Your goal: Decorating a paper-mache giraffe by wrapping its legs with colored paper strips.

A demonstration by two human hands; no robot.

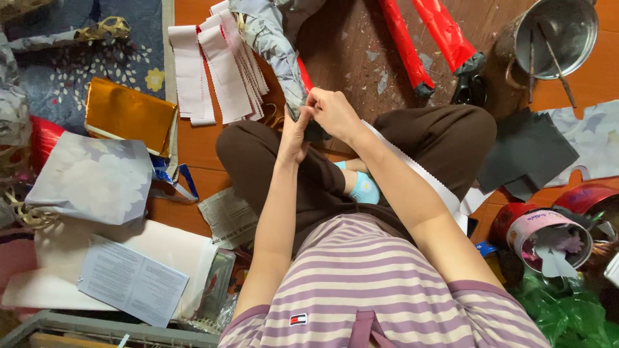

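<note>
I sit cross-legged on an orange floor. My left hand (pixel 295 134) and my right hand (pixel 333 113) meet in front of my knees, both pinched on a long tube wrapped in grey flowered paper (pixel 274 40) that runs up and away from me. A white paper strip with a zigzag edge (pixel 419 171) trails from my right hand down along my right forearm. The tube's near end is hidden behind my fingers.
A fan of white zigzag strips (pixel 216 67) lies at the upper left, beside gold foil (pixel 129 113) and grey paper sheets (pixel 93 177). Red-wrapped poles (pixel 425 35), a metal pot with sticks (pixel 558 32), dark paper (pixel 525 151) and a tin of scraps (pixel 548 238) sit right.
</note>
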